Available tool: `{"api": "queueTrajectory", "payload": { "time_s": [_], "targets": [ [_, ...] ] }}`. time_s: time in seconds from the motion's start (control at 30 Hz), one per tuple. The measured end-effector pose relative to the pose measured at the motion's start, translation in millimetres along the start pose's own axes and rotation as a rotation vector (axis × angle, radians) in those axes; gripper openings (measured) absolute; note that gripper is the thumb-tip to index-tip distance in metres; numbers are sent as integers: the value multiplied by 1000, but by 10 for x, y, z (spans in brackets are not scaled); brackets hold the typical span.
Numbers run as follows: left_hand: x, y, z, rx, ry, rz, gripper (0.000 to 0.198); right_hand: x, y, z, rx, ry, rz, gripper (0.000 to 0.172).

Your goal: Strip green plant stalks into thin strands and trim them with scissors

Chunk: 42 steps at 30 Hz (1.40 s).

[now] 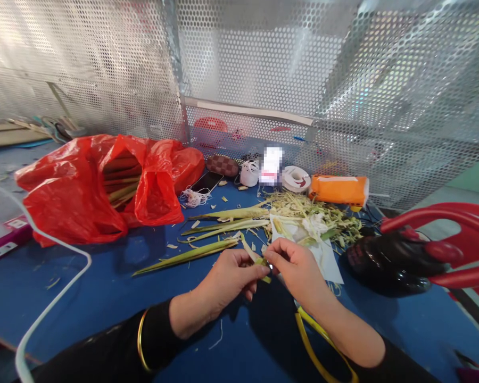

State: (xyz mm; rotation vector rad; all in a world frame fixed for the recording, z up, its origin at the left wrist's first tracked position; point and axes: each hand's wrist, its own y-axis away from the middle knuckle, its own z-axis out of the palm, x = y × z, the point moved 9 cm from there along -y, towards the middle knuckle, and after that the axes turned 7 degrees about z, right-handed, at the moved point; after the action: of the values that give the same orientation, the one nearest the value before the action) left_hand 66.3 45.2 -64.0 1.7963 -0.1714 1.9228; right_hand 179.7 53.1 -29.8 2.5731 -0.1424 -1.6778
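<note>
- Gripping a strip (248, 247) in the left hand (231, 270), fingers closed around its lower part.
- Pinching the same strip at its right edge with the right hand (297, 263), fingertips pressed together; cannot make out the exact contact.
- Held just above the table (120, 292), near the middle, between both hands; just right of the nearest stalk (187, 256), just left of the paper (330, 260).
- Could tear or split lengthwise if pulled too hard or unevenly, being thin at the upper end.
- Could slip out if pinched too loosely, being small and narrow.
- Could nick a finger if a small shiny bit (270, 266) by the right fingertips proves sharp; too small to identify.
- Could get lost among the scraps (343, 213) if dropped to the right, being much the same colour.
- Could catch the yellow loop (303, 335) with the right forearm if lowered, judging by how near it lies.
- Looks pale cream at the upper end, greener toward the fingers, with a short green end poking out below.
- Looks slender, plant-like, slightly folded.
- Partly covered by both hands; cannot judge full length.
</note>
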Motion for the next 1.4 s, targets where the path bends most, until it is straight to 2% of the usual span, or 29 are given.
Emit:
{"api": "queueTrajectory", "payload": {
  "time_s": [0.13, 0.23, 0.33, 0.43, 0.63, 0.83, 1.07, 1.23, 1.33, 1.4],
  "targets": [
    [5, 2, -3, -15, 40, 1, 22, -2, -2, -37, 77, -5, -25, 19],
    [17, 2, -61, 38, 82, 8, 24, 21, -13, -73, 66, -38, -1, 23],
    [52, -1, -146, 126, 133, 35, 30, 29, 2, -23, -47, 6, 32, 30],
    [82, -9, -177, 154, 151, 59, 31, -5, 54, 87, -154, 125, 12, 30],
    [94, -25, -148, 115, 115, 68, 29, -115, 98, 152, -178, 42, -54, 29],
    [149, -43, -127, 70, 157, 109, 28, -80, 81, 170, -205, -178, 44, 30],
    [117, -9, -72, -16, 306, -11, 35, -99, 81, 129, -224, -257, 42, 31],
    [181, -24, -113, 28, 244, 65, 23, -104, 56, 102, -176, -151, -26, 30],
    [141, -36, -122, 32, 282, 40, 22, -98, 60, 96, -151, -103, -34, 32],
    [99, -31, -141, 47, 320, -2, 22, -152, 91, 14, -49, 21, -101, 29]
  ]
}}
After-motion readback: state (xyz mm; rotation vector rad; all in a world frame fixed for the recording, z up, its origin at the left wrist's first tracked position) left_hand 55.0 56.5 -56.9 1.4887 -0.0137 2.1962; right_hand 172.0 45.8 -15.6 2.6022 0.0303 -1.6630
